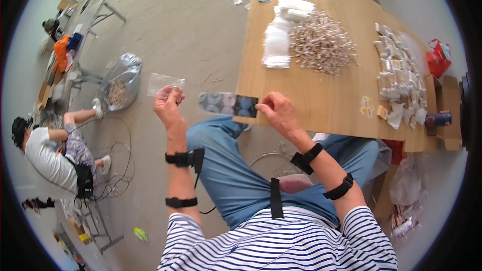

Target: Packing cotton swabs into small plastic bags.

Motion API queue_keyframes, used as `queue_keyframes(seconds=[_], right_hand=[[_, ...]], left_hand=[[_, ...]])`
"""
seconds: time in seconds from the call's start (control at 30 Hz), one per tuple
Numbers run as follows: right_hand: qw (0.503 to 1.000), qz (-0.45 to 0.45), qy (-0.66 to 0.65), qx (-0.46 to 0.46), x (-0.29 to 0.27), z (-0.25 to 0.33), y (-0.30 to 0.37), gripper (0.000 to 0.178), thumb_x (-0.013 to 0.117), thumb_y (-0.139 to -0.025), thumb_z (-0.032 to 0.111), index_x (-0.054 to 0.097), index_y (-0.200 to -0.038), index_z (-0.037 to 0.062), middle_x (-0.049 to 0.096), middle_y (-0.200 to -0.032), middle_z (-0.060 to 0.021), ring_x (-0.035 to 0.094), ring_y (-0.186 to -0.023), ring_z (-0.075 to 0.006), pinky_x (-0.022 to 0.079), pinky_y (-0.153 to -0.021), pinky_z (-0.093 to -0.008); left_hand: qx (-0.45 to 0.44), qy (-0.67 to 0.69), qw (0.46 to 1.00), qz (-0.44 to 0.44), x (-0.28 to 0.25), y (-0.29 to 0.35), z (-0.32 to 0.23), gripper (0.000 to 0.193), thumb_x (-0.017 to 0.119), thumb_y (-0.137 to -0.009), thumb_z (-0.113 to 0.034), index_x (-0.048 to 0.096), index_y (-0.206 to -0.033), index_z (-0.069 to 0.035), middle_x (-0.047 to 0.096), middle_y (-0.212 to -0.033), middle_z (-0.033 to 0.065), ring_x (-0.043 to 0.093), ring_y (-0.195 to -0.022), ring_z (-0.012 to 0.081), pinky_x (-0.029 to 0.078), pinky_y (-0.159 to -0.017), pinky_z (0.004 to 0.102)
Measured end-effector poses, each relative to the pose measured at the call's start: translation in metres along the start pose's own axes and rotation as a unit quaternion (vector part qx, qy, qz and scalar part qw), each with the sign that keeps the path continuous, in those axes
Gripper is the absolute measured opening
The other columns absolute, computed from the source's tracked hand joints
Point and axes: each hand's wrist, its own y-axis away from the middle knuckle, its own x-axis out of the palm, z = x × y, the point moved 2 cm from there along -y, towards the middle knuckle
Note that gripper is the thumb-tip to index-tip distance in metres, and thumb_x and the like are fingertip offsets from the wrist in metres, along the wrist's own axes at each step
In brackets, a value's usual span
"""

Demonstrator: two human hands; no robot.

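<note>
A small clear plastic bag (161, 83) is pinched between the thumb and fingers of my left hand (169, 101), out past the table's left edge. My right hand (278, 113) grips the right end of a long printed card (221, 104) with a rounded left end and grey and blue round shapes on it. The card reaches left over the table's edge, apart from the bag. On the wooden table (311, 100), beyond my right hand, lies a big heap of cotton swabs (324, 42). Stacks of white plastic bags (277, 42) lie against the heap's left side.
Filled small packets (396, 70) lie in rows at the table's right, near yellow printed cards (366, 106), a dark can (439, 119) and a cardboard box (447, 110). A red bag (439, 58) stands behind. At left, a person (55, 155) sits by a lined basket (120, 85).
</note>
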Motion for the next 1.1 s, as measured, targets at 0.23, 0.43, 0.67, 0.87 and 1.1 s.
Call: queue_keyframes(seconds=[0.23, 0.43, 0.67, 0.87, 1.1], right_hand=[[0.944, 0.012, -0.32, 0.082, -0.022, 0.045, -0.042, 0.017, 0.075, -0.084, 0.013, 0.068, -0.09, -0.0007, 0.066, -0.074, -0.0052, 0.061, -0.065, -0.0111, 0.05, -0.058, -0.029], [0.934, -0.116, -0.292, 0.168, -0.059, 0.004, -0.098, 0.013, 0.074, -0.083, 0.007, 0.065, -0.085, -0.0014, 0.066, -0.072, -0.0047, 0.065, -0.067, -0.0106, 0.051, -0.055, -0.0279], [0.966, -0.226, -0.02, 0.124, -0.086, -0.055, -0.087, 0.029, 0.08, -0.081, 0.023, 0.064, -0.088, 0.0, 0.067, -0.078, -0.0119, 0.069, -0.076, -0.0292, 0.055, -0.069, -0.0428], [0.93, -0.251, 0.212, 0.166, -0.127, -0.077, -0.045, 0.044, 0.082, -0.077, 0.04, 0.065, -0.096, 0.0041, 0.066, -0.103, -0.0133, 0.067, -0.091, -0.0314, 0.054, -0.075, -0.0444], [0.926, -0.2, 0.24, 0.213, -0.13, -0.102, -0.042, 0.035, 0.076, -0.079, 0.033, 0.067, -0.097, 0.0047, 0.07, -0.103, -0.017, 0.07, -0.094, -0.035, 0.055, -0.079, -0.0486]], left_hand=[[-0.086, -0.01, 0.931, 0.356, 0.1, 0.098, -0.029, 0.027, 0.07, -0.089, 0.0, 0.063, -0.115, 0.001, 0.071, -0.089, 0.0073, 0.069, -0.076, 0.014, 0.056, -0.068, 0.0263], [-0.129, -0.03, 0.95, 0.284, 0.113, 0.129, -0.012, 0.028, 0.068, -0.09, 0.0, 0.06, -0.116, 0.002, 0.071, -0.088, 0.0076, 0.068, -0.075, 0.0121, 0.055, -0.068, 0.0248], [-0.159, -0.062, 0.917, 0.36, 0.105, 0.171, -0.003, 0.023, 0.07, -0.088, 0.0, 0.061, -0.109, 0.003, 0.067, -0.088, 0.0044, 0.063, -0.077, 0.0089, 0.052, -0.071, 0.0231], [0.259, -0.338, 0.803, 0.416, 0.126, 0.21, 0.006, 0.042, 0.079, -0.077, -0.007, 0.063, -0.114, 0.002, 0.067, -0.118, 0.0165, 0.063, -0.111, 0.0321, 0.049, -0.097, 0.0406], [0.299, -0.429, 0.713, 0.468, 0.156, 0.228, 0.045, 0.074, 0.081, -0.08, -0.027, 0.051, -0.141, 0.0, 0.043, -0.154, 0.0173, 0.033, -0.147, 0.0341, 0.023, -0.121, 0.0507]])
